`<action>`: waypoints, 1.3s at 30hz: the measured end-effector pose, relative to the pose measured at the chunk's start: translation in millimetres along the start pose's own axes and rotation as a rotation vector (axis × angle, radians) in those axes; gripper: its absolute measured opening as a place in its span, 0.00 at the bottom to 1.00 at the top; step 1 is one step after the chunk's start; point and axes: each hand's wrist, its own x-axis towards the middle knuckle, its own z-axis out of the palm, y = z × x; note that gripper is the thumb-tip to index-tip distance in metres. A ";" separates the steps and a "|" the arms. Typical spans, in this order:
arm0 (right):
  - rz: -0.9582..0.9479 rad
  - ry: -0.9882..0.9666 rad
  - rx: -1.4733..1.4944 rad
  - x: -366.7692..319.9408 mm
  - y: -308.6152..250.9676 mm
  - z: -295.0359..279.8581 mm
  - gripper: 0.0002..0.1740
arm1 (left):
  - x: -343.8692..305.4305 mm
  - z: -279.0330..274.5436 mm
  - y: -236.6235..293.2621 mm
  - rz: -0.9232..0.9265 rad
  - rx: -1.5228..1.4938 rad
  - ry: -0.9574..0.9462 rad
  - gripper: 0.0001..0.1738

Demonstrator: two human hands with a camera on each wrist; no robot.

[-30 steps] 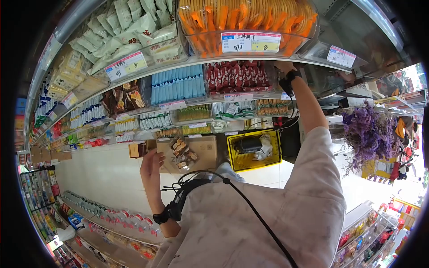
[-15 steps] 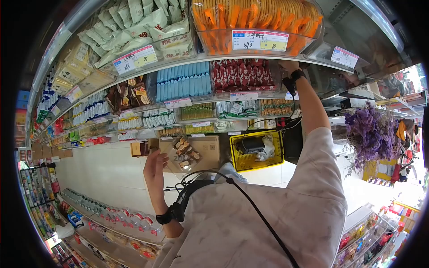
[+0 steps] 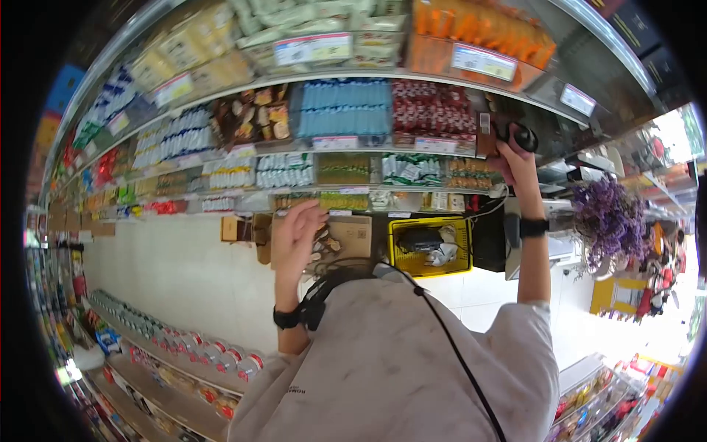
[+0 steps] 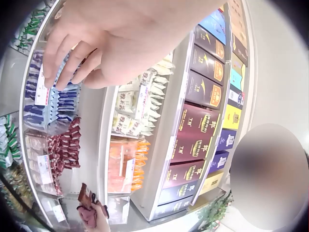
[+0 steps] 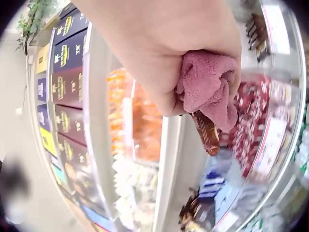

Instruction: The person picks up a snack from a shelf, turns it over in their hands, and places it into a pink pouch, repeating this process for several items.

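A brown packet [image 5: 208,137] juts from a pink cloth [image 5: 206,79] just to the right of the bin of dark red packets [image 3: 433,110], and the right hand [image 3: 518,163] grips both, its fingers curled round the cloth. The light blue packets [image 3: 345,103] stand immediately left of the red bin, with dark brown snack packs [image 3: 254,116] beyond them. On the shelf above the red bin sit orange packs [image 3: 471,29], with pale green packets [image 3: 317,15] to its upper left. The left hand [image 3: 296,234] is below and left of the red bin, its fingers slightly bent and loose around nothing. Farther below that bin, a yellow basket [image 3: 466,267] stands on the floor.
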 end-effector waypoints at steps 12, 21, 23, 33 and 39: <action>0.138 -0.727 -0.171 -158.0 -26.9 181.4 0.23 | -8.8 0.3 10.4 0.110 -0.241 -0.126 0.22; -0.057 -0.562 -0.051 -162.3 -20.0 238.7 0.08 | -20.4 -14.2 21.5 0.242 -0.221 0.080 0.24; -0.160 -0.647 0.020 -179.4 -18.0 259.5 0.10 | -21.7 -16.7 22.4 0.245 -0.160 0.085 0.24; -0.089 -0.861 -0.187 -171.9 -14.4 263.7 0.13 | -10.8 -38.9 7.0 0.546 0.324 0.318 0.25; 0.065 -0.829 -0.173 -170.1 -35.1 263.1 0.21 | -10.2 -34.7 14.6 0.310 -0.127 0.284 0.21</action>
